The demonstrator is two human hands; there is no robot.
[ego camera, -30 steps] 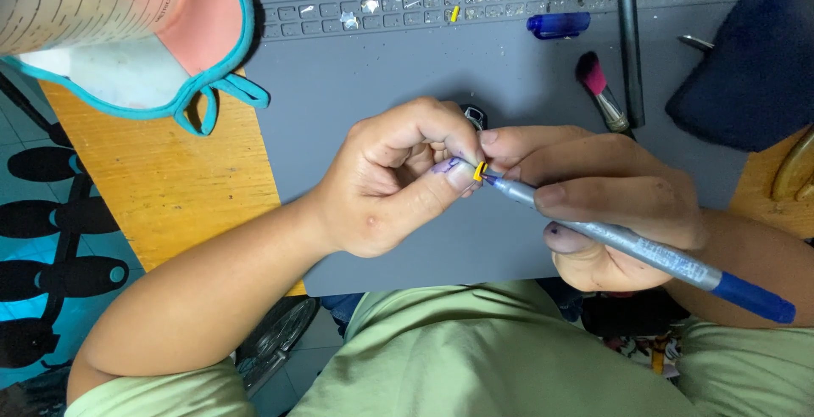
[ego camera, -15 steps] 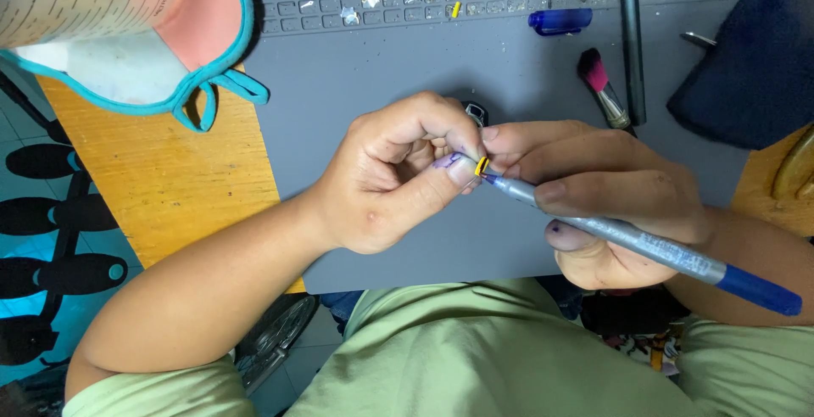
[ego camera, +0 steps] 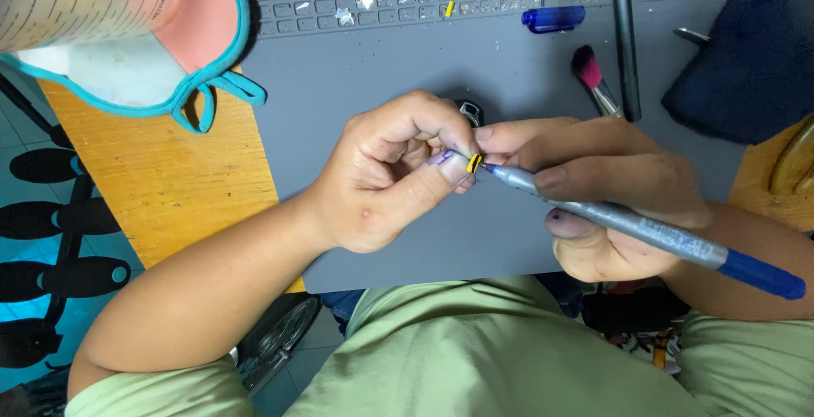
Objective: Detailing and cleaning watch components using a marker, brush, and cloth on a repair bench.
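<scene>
Over grey mat point(ego camera: 381, 239) | left hand point(ego camera: 381, 175) pinches yellow piece point(ego camera: 475, 163) | right hand point(ego camera: 610, 188) grips marker point(ego camera: 644, 230)

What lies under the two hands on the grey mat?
Bare grey silicone mat shows around the left hand and right hand. A small black round object peeks behind them; the rest is covered.

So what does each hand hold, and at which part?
Left hand pinches a tiny yellow-and-black piece between its fingertips. Right hand grips the grey blue-capped marker pen along its barrel.
</scene>
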